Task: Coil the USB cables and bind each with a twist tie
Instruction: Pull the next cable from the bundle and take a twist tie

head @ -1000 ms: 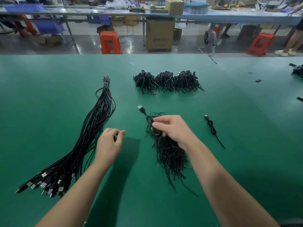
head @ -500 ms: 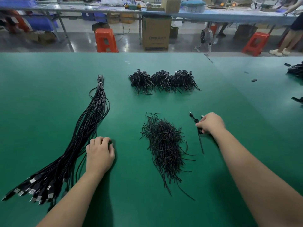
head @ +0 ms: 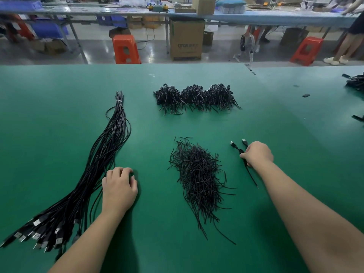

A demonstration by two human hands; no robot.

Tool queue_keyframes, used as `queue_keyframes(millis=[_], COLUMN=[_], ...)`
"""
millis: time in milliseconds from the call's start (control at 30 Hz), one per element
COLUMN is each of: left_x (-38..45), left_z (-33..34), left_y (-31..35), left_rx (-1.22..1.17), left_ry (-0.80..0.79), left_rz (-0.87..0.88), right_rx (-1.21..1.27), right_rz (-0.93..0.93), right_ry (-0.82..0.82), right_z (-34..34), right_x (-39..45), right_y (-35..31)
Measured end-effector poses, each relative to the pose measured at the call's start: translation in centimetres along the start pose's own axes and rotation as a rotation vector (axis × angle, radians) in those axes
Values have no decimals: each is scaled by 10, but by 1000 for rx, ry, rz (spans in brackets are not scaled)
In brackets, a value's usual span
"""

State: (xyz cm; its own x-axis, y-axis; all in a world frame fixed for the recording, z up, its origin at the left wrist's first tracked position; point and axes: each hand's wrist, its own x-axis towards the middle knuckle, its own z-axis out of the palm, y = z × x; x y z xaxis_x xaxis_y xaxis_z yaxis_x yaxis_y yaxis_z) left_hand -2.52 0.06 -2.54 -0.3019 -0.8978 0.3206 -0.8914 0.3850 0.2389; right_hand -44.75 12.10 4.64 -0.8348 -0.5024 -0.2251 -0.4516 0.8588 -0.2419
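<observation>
green surface (head: 275, 119) filled most of the frame; workshop benches, cartons and red stools ran along the top. finished bundles (head: 194, 98) sat in three clumps at upper centre. two more bound cables (head: 239, 149) lay at centre right, plugs toward the top of the frame, tails trailing down toward lower right. right hand (head: 257, 153) was curled over them, fingers gripping. loose twist ties (head: 199, 180) were heaped at centre. uncoiled usb cables (head: 94, 170) lay in a long sheaf on the left, long axis from upper centre-left down to lower left, plugs at the lower-left end. left hand (head: 119, 187) rested at the sheaf's edge, fingers curled onto a strand. judged: some done, many cables left.
</observation>
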Motion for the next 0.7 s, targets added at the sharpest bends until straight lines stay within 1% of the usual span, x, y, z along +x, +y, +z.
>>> queue_keyframes(millis=[167, 267, 533, 700], left_x=[0, 0, 1, 1], left_z=[1, 1, 1, 1], left_y=[0, 0, -1, 0], left_rx=[2, 3, 2, 5], left_ry=[-3, -1, 3, 9], left_rz=[-3, -3, 3, 4], right_rx=[-111, -114, -63, -113], right_rz=[10, 41, 20, 45], right_ry=[74, 52, 94, 94], right_z=[0, 3, 4, -2], right_x=[2, 7, 16, 19], right_y=[5, 7, 12, 14])
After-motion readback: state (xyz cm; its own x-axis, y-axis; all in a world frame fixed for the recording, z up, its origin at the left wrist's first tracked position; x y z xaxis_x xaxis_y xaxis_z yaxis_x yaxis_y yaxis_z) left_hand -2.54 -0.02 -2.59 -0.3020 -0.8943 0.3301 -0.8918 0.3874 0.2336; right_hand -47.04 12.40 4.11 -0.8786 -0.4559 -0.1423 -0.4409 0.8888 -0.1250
